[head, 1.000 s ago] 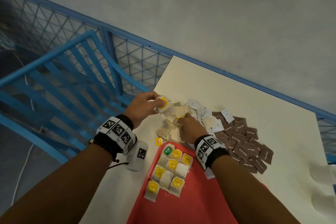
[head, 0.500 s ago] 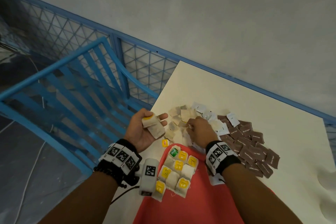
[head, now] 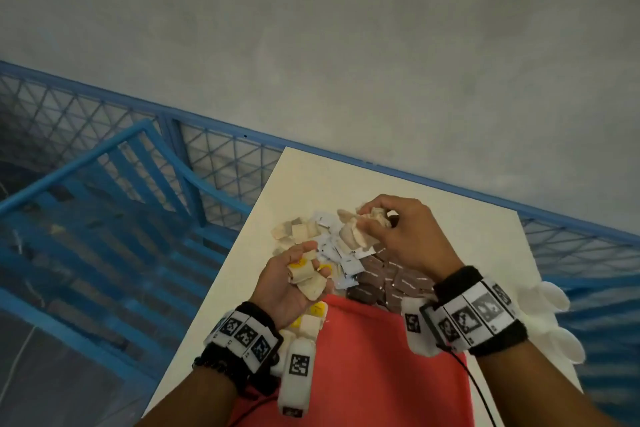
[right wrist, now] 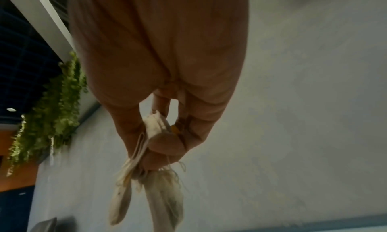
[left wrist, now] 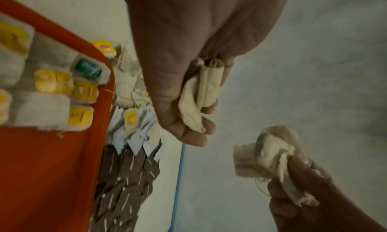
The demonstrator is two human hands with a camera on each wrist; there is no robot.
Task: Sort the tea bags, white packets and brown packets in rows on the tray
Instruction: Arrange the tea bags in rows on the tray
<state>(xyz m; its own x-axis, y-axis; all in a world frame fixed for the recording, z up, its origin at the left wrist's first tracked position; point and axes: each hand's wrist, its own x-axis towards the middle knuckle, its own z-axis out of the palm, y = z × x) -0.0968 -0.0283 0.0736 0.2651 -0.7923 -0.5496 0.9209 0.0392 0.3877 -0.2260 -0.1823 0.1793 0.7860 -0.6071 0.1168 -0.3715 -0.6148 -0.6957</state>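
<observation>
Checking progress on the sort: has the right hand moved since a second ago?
Yes. The right hand has lifted off the pile of tea bags beside the tray, carrying a bunch of them up over the brown packets.

In the head view the palm-up left hand [head: 294, 282] and its wrist camera hide most of the tea bags laid on the flat red plastic tray [head: 374, 357], whose near end the frame's bottom edge cuts off.
</observation>
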